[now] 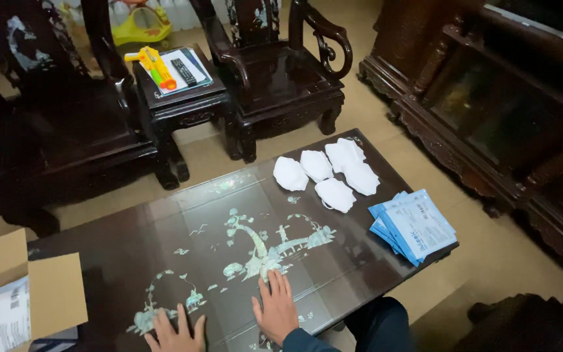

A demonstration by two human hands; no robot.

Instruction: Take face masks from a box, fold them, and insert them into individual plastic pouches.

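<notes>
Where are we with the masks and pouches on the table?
Done: five white masks lie loose on the dark inlaid table, beside a stack of blue-and-white pouches. In hand: nothing; left hand and right hand rest flat on the tabletop. Left: masks and pouches lie apart; open cardboard box sits at the table's end.

Masks (327, 175) left of packets (414, 225)

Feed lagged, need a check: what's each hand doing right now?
Left hand: open, flat on the dark inlaid table, holding nothing.
Right hand: open, flat on the table, holding nothing.
</notes>
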